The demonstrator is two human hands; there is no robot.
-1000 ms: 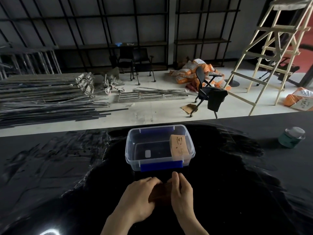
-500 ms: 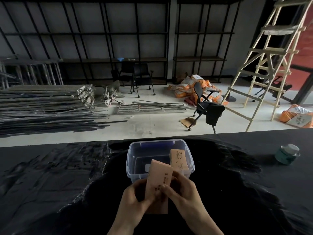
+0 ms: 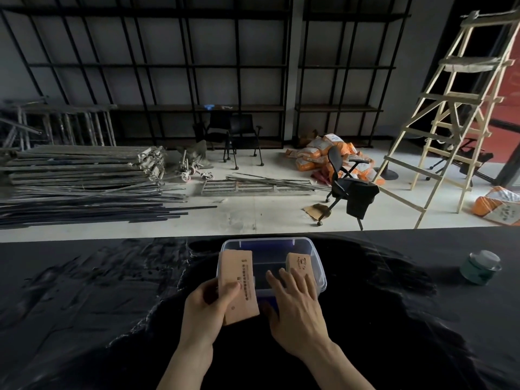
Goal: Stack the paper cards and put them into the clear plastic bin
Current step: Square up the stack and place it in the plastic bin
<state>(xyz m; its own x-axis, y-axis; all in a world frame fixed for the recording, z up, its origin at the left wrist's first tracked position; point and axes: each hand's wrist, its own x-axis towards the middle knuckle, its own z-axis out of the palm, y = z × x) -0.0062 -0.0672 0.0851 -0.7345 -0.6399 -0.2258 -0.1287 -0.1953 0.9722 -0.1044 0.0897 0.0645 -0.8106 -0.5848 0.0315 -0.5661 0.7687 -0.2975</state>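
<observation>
Kraft card stack held over clear bin

My left hand (image 3: 209, 304) grips the card stack (image 3: 237, 285) above the clear plastic bin (image 3: 319, 273)'s left rim. My right hand (image 3: 295, 302) hangs spread, released, covering the front wall. Second stack (image 3: 298, 261) sits inside right. Green jar (image 3: 479, 267) on the bench (image 3: 84, 291), well apart.

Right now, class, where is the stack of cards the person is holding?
In the head view, the card stack is in the left hand, over the clear bin's left near edge.
</observation>
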